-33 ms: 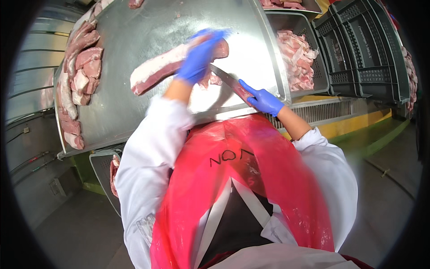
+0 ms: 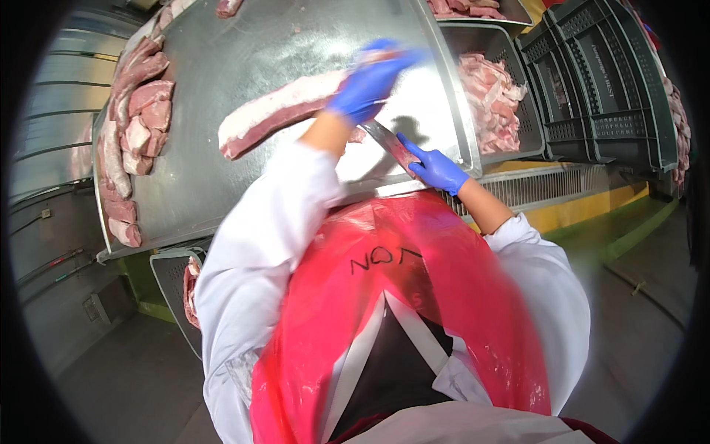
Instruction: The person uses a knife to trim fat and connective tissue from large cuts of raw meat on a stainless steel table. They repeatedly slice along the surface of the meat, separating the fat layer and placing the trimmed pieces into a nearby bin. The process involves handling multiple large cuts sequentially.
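Note:
A long pale strip of meat (image 2: 277,107), white with fat on top, lies on the metal table. Over its right end is my left hand (image 2: 362,92), blue-gloved and smeared by motion. Pink meat (image 2: 381,56) shows among its closed fingers; its shape is blurred. My right hand (image 2: 441,172), also gloved, is closed on the handle of a knife (image 2: 392,144) near the table's front right corner. The blade slants up and left toward the left hand. A small scrap of meat (image 2: 357,135) rests beside the blade, partly hidden.
Several meat pieces (image 2: 148,118) line the left side of the metal table (image 2: 203,174). To the right stands a grey crate (image 2: 543,133) with pale trimmings (image 2: 492,103). Another dark crate (image 2: 599,81) is tilted beyond it. A bin (image 2: 168,270) holds meat below the front left.
My left hand has swept right and slightly away from me, the pink meat moving with it. It now covers the strip's right end. My right hand and the knife have barely moved.

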{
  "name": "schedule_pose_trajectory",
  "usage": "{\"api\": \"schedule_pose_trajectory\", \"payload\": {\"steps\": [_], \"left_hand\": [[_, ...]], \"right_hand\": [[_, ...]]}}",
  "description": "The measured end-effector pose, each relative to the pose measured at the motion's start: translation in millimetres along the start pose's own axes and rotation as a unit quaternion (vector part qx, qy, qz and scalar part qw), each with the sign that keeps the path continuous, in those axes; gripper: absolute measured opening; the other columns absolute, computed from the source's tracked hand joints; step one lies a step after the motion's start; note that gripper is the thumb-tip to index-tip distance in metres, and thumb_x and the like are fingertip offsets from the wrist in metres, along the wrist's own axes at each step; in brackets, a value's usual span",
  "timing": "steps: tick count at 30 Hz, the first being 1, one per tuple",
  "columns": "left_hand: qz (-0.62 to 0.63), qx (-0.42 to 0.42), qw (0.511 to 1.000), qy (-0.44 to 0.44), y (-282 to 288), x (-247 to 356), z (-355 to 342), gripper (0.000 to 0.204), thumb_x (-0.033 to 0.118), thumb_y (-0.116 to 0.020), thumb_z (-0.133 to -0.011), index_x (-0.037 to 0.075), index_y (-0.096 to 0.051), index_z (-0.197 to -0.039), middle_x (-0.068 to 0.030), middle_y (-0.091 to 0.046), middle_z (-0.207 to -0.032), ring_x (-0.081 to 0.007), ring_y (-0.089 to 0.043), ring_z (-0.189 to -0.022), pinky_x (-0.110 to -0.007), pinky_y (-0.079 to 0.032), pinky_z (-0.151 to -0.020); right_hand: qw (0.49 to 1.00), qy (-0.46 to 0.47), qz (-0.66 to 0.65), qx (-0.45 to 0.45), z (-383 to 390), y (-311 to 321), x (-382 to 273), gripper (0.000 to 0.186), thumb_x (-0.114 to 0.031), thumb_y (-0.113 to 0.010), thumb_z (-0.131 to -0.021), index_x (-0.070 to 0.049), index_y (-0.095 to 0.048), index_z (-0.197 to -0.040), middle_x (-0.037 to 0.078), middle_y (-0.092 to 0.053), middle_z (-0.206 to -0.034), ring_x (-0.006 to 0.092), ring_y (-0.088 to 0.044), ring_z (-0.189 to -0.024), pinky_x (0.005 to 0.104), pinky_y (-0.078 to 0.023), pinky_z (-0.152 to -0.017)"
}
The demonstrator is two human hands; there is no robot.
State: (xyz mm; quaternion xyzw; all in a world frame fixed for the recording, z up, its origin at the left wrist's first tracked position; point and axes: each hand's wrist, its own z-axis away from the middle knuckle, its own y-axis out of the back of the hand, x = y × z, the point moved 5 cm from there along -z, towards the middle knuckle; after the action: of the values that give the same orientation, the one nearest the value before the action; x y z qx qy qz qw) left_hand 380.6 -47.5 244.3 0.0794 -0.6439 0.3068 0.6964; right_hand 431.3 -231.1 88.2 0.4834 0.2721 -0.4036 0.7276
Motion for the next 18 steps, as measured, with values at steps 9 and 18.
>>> {"api": "schedule_pose_trajectory", "payload": {"steps": [9, 18], "left_hand": [[-0.557, 0.157, 0.812, -0.082, 111.7, -149.4, 13.8, 0.046, 0.034, -0.075, -0.08, 0.006, -0.066, -0.116, -0.0168, -0.064, -0.118, -0.0371, -0.056, -0.116, -0.049, -0.046, -0.096], [-0.699, 0.168, 0.685, -0.117, 136.8, -202.6, 74.9, 0.008, 0.018, -0.066, -0.08, 0.012, -0.065, -0.083, -0.0102, -0.06, -0.097, -0.0337, -0.055, -0.098, -0.048, -0.044, -0.081]], "right_hand": [[0.925, -0.11, -0.125, 0.341, 69.3, 35.9, 107.7, 0.079, -0.011, -0.057, -0.097, -0.031, -0.017, -0.161, 0.019, -0.07, -0.095, 0.0217, -0.066, -0.069, 0.0374, -0.054, -0.063], [0.909, -0.11, -0.245, 0.318, 67.5, 77.7, 102.6, 0.081, -0.001, -0.054, -0.097, -0.031, -0.016, -0.162, 0.002, -0.055, -0.071, 0.0074, -0.049, -0.056, 0.0273, -0.047, -0.05]]}}
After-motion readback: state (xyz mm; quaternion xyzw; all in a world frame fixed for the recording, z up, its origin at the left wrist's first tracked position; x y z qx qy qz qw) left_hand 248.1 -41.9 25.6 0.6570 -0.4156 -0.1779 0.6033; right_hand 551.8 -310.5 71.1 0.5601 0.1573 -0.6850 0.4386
